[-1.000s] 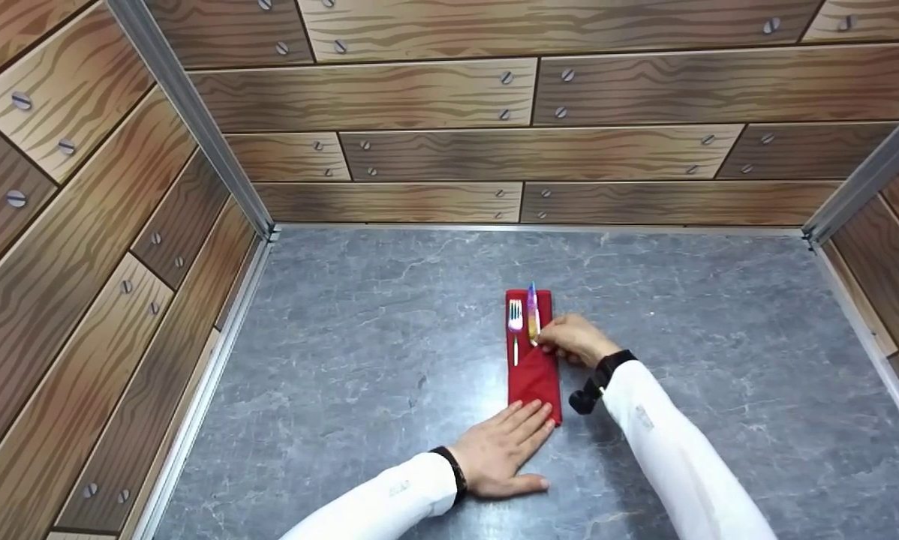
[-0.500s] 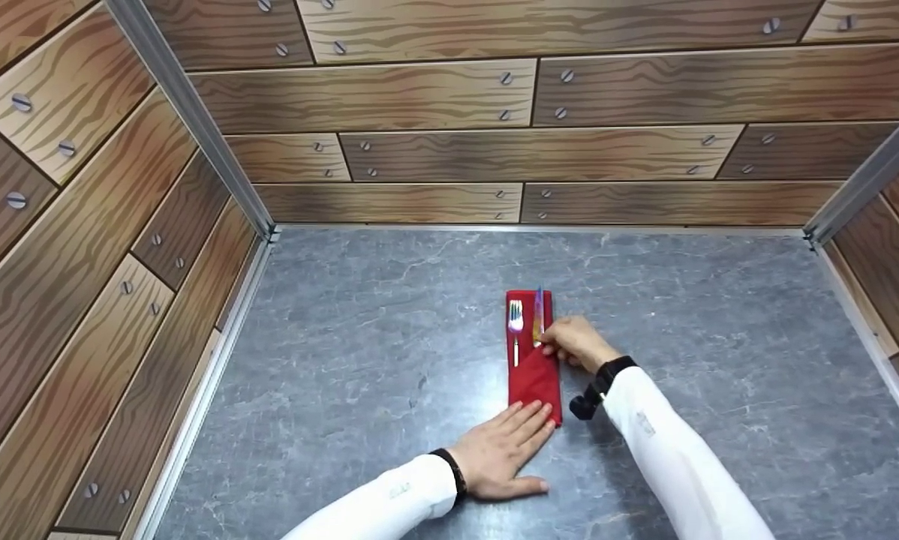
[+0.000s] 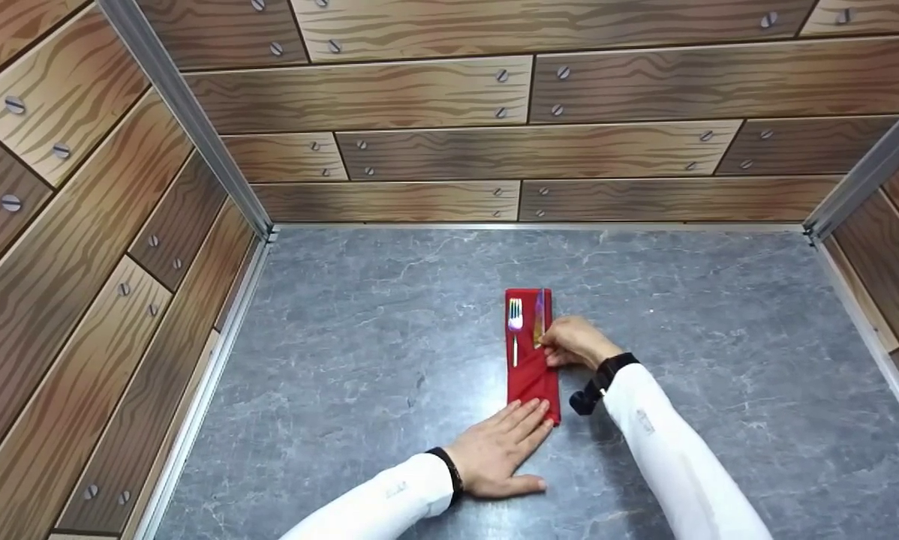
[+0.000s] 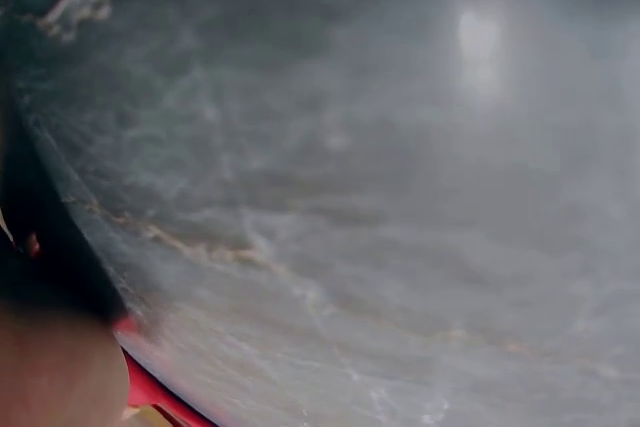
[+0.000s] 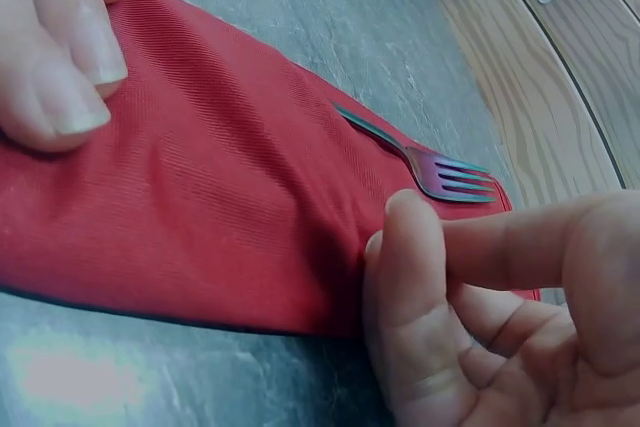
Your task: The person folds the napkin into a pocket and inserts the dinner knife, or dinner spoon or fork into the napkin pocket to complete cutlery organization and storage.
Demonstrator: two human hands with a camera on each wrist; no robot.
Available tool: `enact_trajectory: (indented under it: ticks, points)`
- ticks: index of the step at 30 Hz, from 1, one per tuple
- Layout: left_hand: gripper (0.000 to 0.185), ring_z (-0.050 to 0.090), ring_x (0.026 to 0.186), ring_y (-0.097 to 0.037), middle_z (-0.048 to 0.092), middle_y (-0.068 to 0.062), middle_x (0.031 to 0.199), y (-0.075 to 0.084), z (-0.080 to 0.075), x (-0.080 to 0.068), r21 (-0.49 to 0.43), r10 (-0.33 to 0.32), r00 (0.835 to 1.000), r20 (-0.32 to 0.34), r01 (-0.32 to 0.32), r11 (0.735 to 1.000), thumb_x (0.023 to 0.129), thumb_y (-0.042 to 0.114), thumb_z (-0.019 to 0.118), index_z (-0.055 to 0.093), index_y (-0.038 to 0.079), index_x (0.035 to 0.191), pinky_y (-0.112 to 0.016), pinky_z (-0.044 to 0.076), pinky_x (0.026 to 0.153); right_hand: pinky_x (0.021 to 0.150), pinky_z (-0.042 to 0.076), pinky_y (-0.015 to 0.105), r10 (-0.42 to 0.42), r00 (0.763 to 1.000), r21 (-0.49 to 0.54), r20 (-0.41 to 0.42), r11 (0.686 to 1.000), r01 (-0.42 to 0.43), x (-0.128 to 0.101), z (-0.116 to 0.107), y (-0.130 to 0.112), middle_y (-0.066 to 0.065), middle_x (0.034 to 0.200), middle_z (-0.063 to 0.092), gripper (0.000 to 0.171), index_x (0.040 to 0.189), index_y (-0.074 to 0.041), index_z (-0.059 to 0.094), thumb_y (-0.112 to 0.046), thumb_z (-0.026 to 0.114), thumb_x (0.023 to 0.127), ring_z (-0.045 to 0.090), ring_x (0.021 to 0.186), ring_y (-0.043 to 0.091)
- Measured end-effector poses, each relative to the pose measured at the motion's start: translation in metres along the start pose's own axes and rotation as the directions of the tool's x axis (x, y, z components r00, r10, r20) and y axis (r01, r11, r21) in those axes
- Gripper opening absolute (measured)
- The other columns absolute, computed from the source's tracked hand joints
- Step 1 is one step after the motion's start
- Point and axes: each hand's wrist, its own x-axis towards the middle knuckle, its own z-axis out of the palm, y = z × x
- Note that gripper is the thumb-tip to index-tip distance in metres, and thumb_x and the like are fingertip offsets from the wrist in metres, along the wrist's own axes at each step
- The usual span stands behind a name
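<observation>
A red cloth napkin [image 3: 524,381], folded into a long narrow pocket, lies on the grey table. On its left half a rainbow-sheen fork [image 3: 515,315] points tines away, its handle end at the slanting pocket edge. Beside the fork, along the right side, lies a similarly coloured knife [image 3: 539,309], blade away from me. My right hand [image 3: 578,342] pinches the knife low down at the pocket's opening; in the right wrist view the fingers [image 5: 410,277] hide the knife. My left hand [image 3: 498,454] rests flat, fingertips pressing the napkin's near end.
Grey marbled tabletop [image 3: 359,337] surrounds the napkin. Wood-patterned panels [image 3: 434,154] stand at the back and on both sides, with metal profiles [image 3: 194,127] at the corners. In the left wrist view mostly blurred tabletop [image 4: 350,167] shows.
The knife has shifted right and slid slightly toward me, its tip now near the napkin's far edge. The pocket cloth has wrinkled by my right fingers. My left hand has stayed in place.
</observation>
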Motion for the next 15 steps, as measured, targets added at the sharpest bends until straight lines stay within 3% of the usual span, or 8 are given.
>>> enact_trajectory:
  ticks: [5, 9, 11, 15]
  points:
    - [0.09, 0.005, 0.163, -0.024, 0.006, -0.011, 0.175, 0.0, 0.0, 0.001, 0.002, 0.009, 1.0, -0.003, -0.009, 1.0, 0.101, 0.074, 0.014, 0.012, 0.012, 0.166, -0.036, 0.011, 0.134, 0.046, 0.055, 0.021, -0.077, 0.992, -0.073, -0.098, 0.995, 0.07, -0.005, 0.008, 0.005, 0.002, 0.061, 0.057, 0.006, 0.091, 0.001, 0.057, -0.004, 0.061, 0.093, 0.058, 0.044, 0.006]
    - [0.09, 0.003, 0.163, -0.024, 0.005, -0.011, 0.175, -0.001, 0.001, 0.0, -0.005, 0.011, 1.0, 0.002, -0.011, 1.0, 0.101, 0.074, 0.013, 0.011, 0.012, 0.166, -0.037, 0.01, 0.134, 0.042, 0.051, 0.022, -0.175, 0.967, -0.219, -0.186, 0.967, 0.133, -0.009, 0.015, 0.01, 0.002, 0.066, 0.055, 0.016, 0.094, -0.004, 0.053, -0.011, 0.067, 0.091, 0.054, 0.046, 0.009]
    - [0.09, 0.002, 0.163, -0.023, 0.003, -0.01, 0.175, -0.002, 0.001, 0.0, -0.01, 0.009, 1.0, 0.014, -0.009, 1.0, 0.101, 0.074, 0.013, 0.01, 0.013, 0.166, -0.036, 0.009, 0.134, 0.046, 0.049, 0.022, -0.244, 0.949, -0.334, -0.199, 0.927, 0.168, -0.011, 0.017, 0.013, 0.003, 0.072, 0.055, 0.022, 0.094, -0.006, 0.051, -0.015, 0.071, 0.088, 0.053, 0.054, 0.01]
    - [0.089, 0.001, 0.163, -0.022, 0.002, -0.009, 0.175, -0.002, -0.001, 0.001, -0.018, 0.007, 0.999, 0.037, -0.006, 1.0, 0.101, 0.074, 0.013, 0.009, 0.013, 0.167, -0.036, 0.007, 0.134, 0.06, 0.045, 0.026, -0.372, 0.911, -0.561, -0.177, 0.799, 0.217, -0.016, 0.02, 0.017, 0.006, 0.081, 0.06, 0.026, 0.091, -0.007, 0.055, -0.018, 0.077, 0.085, 0.056, 0.069, 0.017]
